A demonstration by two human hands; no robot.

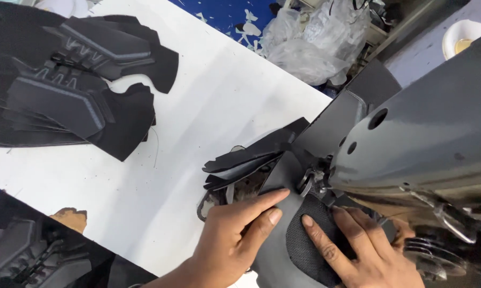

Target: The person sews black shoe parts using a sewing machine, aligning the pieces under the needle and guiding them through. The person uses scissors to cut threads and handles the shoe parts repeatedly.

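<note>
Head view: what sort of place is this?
Probably a footwear stitching workshop. Both hands, left hand and right hand, press a dark upper piece under an industrial sewing machine; stacked cut uppers lie on the white table.

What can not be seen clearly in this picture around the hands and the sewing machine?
- Needle point: hidden in the head view behind the machine head and the black shoe piece.
- Right hand: wrist cut off by the bottom edge; fingers partly under the machine.
- Left hand: palm side hidden; forearm cut off below.
- Stack of black pieces: cut off at the left edge; count unclear.
- Plastic bags: contents too blurred.
</note>
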